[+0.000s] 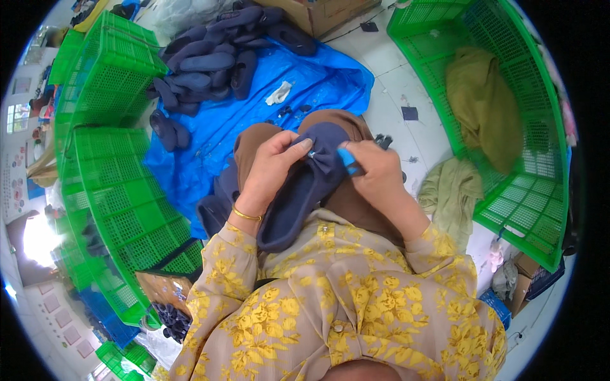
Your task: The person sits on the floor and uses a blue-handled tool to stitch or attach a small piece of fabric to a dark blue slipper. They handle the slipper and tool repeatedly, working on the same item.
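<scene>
A dark navy slipper (pixel 289 206) with a fabric bow lies across my lap, its toe pointing away from me. My left hand (pixel 270 168) is closed on its upper, with the thumb pressed beside the small shiny piece at the bow's middle. On the other side of the bow, my right hand (pixel 381 171) is closed around a small tool with a black end (pixel 383 141); its kind is hidden by the fingers. Something blue (pixel 347 159) shows at that hand's thumb, close to the bow. More navy slippers (pixel 215 213) rest by my left thigh.
A pile of navy slippers (pixel 206 62) sits on a blue sheet (pixel 318 79) ahead. Green crates (pixel 121 190) line the left. At right, another green crate (pixel 534 219) holds olive cloth (pixel 486 108); paler cloth (pixel 451 187) hangs beside it. Small bows (pixel 170 320) lie lower left.
</scene>
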The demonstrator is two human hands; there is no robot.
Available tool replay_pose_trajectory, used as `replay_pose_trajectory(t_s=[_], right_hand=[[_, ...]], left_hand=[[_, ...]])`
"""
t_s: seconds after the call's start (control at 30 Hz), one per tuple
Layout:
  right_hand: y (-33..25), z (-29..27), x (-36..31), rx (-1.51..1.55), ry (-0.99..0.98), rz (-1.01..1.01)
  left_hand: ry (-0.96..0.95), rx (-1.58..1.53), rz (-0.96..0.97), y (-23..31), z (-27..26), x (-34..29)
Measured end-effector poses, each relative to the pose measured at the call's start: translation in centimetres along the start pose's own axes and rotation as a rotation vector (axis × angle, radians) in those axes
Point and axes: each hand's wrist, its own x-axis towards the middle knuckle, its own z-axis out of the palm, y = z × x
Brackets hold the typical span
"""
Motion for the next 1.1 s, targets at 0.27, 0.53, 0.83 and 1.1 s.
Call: replay_pose_trajectory(t_s=[0.27, 0.53, 0.83, 1.1], right_hand=[[-2.2, 0.5, -1.2, 0.166, -0.219, 0.061], [-3.1, -1.3, -3.8, 0.347, -0.304, 0.401], [3.4, -3.3, -7.7, 0.225, 0.113, 0.839], [-2.3, -3.5, -2.7, 0.486, -0.213, 0.73]], left_hand=[[0.163, 0.093, 0.034, -0.8, 1.1, 0.0], [0.105, 0.094, -0.007, -1.9, 0.9, -0.1], [0.139, 0.579, 0.497, -0.8, 1.2, -2.2], [0.183, 0.821, 0.592, 0.2, 2.5, -2.5]])
